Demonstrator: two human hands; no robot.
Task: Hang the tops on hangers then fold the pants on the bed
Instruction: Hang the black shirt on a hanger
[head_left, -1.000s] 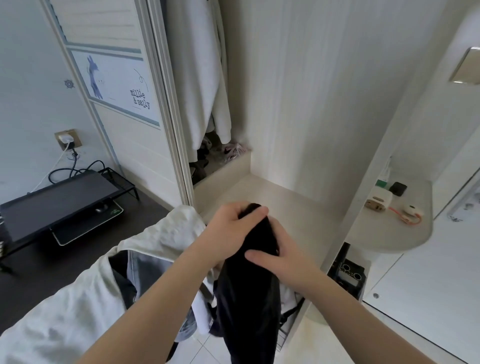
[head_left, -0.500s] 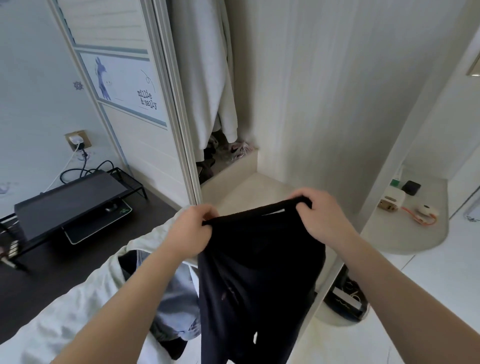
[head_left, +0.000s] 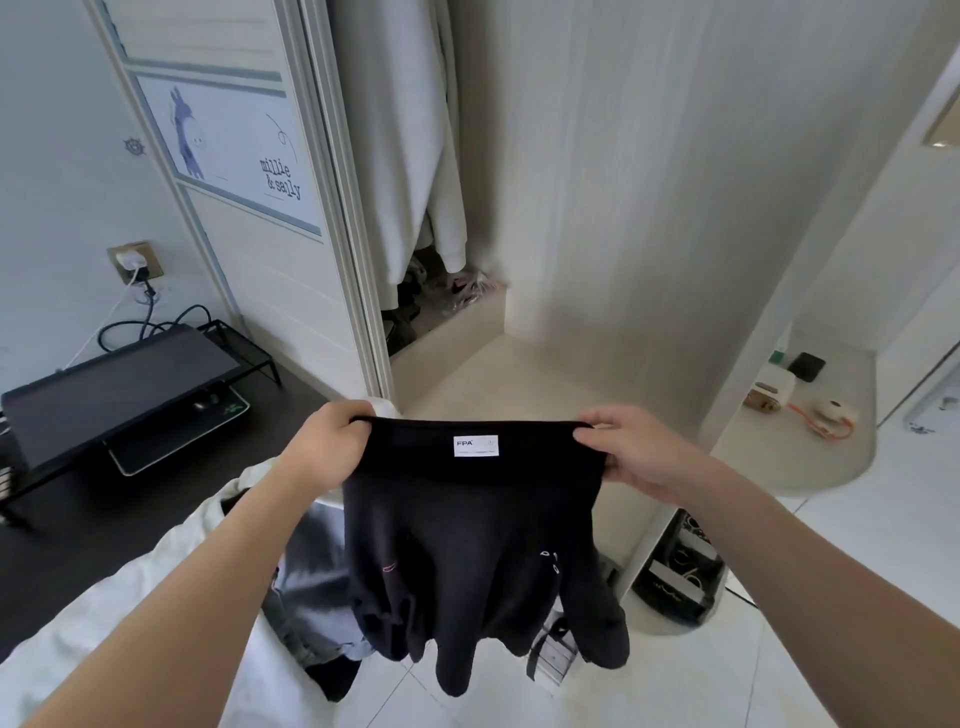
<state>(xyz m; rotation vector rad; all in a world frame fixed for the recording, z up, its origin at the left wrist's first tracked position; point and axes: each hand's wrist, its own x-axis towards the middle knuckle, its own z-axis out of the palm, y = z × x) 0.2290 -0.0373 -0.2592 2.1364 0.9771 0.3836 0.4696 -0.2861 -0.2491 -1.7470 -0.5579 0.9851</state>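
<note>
Item: one black knit garment with a wide band (head_left: 478, 545), held up in the air before the open wardrobe, over the pale tiled floor.

Change: a second ago both hands were bunched together at its top. Now they stand well apart, and the band is stretched flat between them with one small white sewn-in label (head_left: 476, 446) facing the camera.

Hands: two. The left hand (head_left: 332, 447) has its fingers curled over the band's left end. The right hand (head_left: 639, 452) pinches the right end.

Reading: the piece is being opened out for sorting. Whether it is a top or pants is not yet certain, as the lower part hangs in lobes.

Also present:
- one white fabric heap (head_left: 78, 623)
- one grey-blue denim piece (head_left: 306, 582) on that heap
- one pale garment hanging in the wardrobe (head_left: 410, 156)

Hangers in view: none.
</note>
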